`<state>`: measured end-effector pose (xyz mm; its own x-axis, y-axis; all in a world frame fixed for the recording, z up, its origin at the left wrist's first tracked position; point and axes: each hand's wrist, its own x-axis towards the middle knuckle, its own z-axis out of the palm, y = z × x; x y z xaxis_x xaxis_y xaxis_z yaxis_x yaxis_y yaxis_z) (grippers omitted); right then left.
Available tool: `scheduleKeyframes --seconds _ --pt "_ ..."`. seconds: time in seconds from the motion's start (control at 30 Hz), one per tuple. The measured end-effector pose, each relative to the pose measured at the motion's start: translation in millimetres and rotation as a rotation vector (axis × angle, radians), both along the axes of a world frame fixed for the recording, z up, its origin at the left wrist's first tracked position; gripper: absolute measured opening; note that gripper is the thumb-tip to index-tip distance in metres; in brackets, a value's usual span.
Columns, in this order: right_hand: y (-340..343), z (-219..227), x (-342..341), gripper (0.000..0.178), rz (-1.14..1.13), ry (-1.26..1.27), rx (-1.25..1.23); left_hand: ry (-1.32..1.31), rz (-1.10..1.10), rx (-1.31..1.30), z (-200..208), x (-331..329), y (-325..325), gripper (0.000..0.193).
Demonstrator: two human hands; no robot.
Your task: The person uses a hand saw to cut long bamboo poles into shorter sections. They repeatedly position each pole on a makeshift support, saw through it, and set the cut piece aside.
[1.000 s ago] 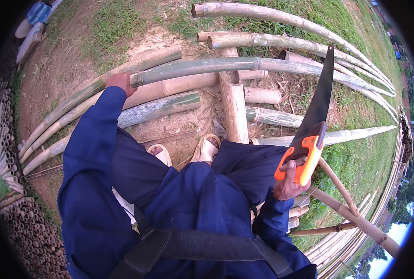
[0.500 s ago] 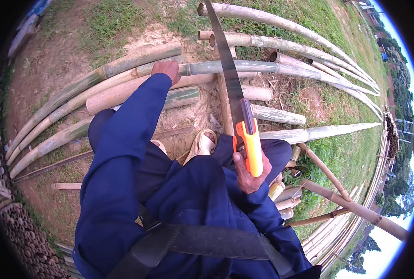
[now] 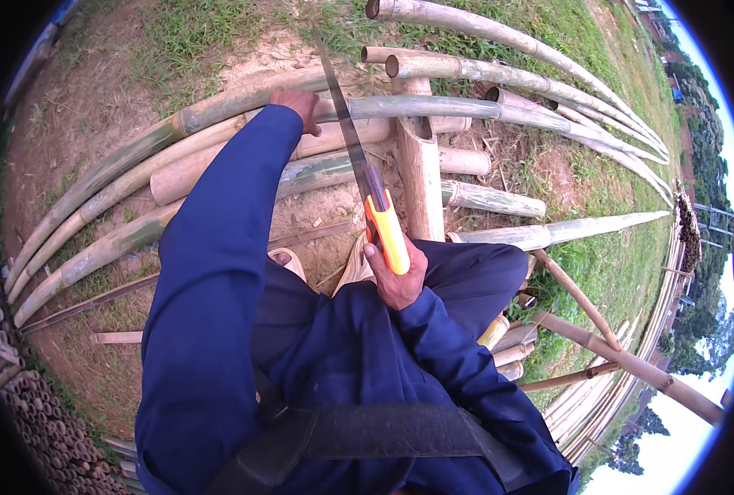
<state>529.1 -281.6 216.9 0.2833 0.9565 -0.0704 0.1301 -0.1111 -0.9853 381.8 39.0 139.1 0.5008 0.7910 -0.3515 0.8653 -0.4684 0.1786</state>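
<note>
My right hand (image 3: 400, 276) is closed round the orange-and-yellow handle of a handsaw (image 3: 353, 132). The long dark blade points away from me and crosses over a greenish-grey bamboo pole (image 3: 433, 106). Just left of the blade, my left hand (image 3: 298, 107) is wrapped over that same pole from above, its fingers partly hidden. Whether the teeth touch the bamboo I cannot tell. Under the pole, right of the saw, lies a thick pale bamboo crosspiece (image 3: 421, 177) with a notch-like opening near its far part.
Several bamboo poles (image 3: 532, 74) fan out to the right over grass; others (image 3: 111, 177) curve away on the left. Shorter bamboo pieces (image 3: 495, 198) lie before my knees. Stacked bamboo (image 3: 45, 421) stands at the lower left, and a bamboo frame (image 3: 631, 363) at the right.
My right hand has brought the saw leftward, from over the crosspiece to close beside my left hand. The left hand stays on the pole.
</note>
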Motion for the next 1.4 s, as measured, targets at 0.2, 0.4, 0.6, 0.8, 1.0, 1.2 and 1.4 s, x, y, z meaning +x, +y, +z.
scheduleKeyframes --seconds 0.2,0.4,0.6,0.8,1.0,1.2,1.4 --pt "-8 8 -9 0.021 -0.010 -0.131 -0.037 -0.070 0.025 -0.114 -5 -2 5 0.038" --pt "-20 11 -16 0.015 0.048 0.032 -0.129 -0.089 0.008 -0.123 -10 -4 4 0.031" --pt "19 29 -32 0.017 -0.038 0.016 -0.210 -0.075 0.003 -0.116 -9 -2 5 0.035" --pt "21 10 -32 0.017 0.045 -0.264 -0.126 -0.090 0.018 -0.103 -8 -5 5 0.035" --pt "-34 3 -35 0.013 -0.053 -0.136 -0.149 -0.046 0.040 -0.080 -15 2 3 0.030" --pt "59 -37 -32 0.021 -0.041 -0.271 -0.037 -0.074 0.051 -0.080 -18 0 -3 0.033" --pt "-25 -33 -39 0.017 -0.066 -0.189 -0.078 -0.028 0.056 -0.106 -26 -3 1 0.037"
